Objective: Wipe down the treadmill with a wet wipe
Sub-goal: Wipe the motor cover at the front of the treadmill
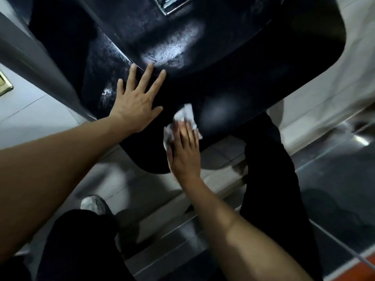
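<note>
Crumpled white wet wipe point(185, 118), thin and creased, pressed flat against the near lower edge of the treadmill's black cover point(182, 47), partly hidden under fingers. Cover broad, rounded, glossy plastic with a faintly pebbled, smeared sheen where light falls; a silver badge point(170, 3) at its top edge. Right hand point(183, 153) laid palm down on the wipe, fingers straight and together, grip released rather than clenched, forearm reaching up from lower right. Left hand point(138, 98) just beside it, apart from the wipe, palm flat on the cover, fingers spread wide, grip likewise released, grasping nothing. Grey metal upright point(30, 63) slanting down the left. Below, black trouser legs point(274, 179), a pale shoe point(92, 203), light floor tiles point(30, 110), dark treadmill belt point(334, 189) at right.
</note>
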The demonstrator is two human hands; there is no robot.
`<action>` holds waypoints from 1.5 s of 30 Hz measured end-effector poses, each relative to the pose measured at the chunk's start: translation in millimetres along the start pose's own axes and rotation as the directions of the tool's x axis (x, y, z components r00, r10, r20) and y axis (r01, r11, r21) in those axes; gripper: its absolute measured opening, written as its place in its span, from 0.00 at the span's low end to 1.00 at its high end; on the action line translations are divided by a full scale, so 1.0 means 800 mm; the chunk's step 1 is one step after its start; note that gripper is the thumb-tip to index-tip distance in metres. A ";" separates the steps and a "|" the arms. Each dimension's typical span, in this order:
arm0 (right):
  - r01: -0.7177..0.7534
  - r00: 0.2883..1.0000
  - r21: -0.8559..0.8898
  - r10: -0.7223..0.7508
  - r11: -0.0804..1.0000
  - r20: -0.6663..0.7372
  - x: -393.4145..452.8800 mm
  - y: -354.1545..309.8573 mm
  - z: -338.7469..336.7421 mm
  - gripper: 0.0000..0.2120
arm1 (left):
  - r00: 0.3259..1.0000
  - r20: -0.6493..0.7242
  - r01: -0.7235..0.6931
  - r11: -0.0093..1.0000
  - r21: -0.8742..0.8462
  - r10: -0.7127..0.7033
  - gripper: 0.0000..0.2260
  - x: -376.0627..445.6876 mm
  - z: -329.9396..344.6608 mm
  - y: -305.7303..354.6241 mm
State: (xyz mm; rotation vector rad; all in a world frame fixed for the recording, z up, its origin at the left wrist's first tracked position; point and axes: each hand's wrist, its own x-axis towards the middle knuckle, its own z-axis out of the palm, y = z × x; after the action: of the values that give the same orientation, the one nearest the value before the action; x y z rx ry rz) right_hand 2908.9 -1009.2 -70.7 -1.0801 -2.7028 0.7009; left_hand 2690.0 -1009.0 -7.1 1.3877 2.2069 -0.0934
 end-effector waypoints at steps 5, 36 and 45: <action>0.021 0.998 0.030 -0.022 0.999 0.059 -0.030 0.012 -0.007 0.29 | 1.000 0.019 0.009 1.000 -0.006 -0.009 0.41 0.001 0.004 0.002; -0.358 0.874 0.209 0.406 0.910 -0.267 0.063 0.157 -0.063 0.27 | 0.984 -0.052 -0.156 0.966 0.206 0.170 0.41 0.020 -0.002 0.093; 0.108 0.987 0.087 -0.096 0.990 -0.127 0.183 0.127 -0.089 0.26 | 0.985 -0.079 -0.144 0.984 0.105 0.153 0.37 0.090 -0.020 0.151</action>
State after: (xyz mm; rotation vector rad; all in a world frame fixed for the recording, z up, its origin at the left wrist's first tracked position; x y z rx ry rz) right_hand 2885.8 -818.5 -61.2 -0.9239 -2.5735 0.7121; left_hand 2762.9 -888.0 -0.6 1.6349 2.1854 -0.0915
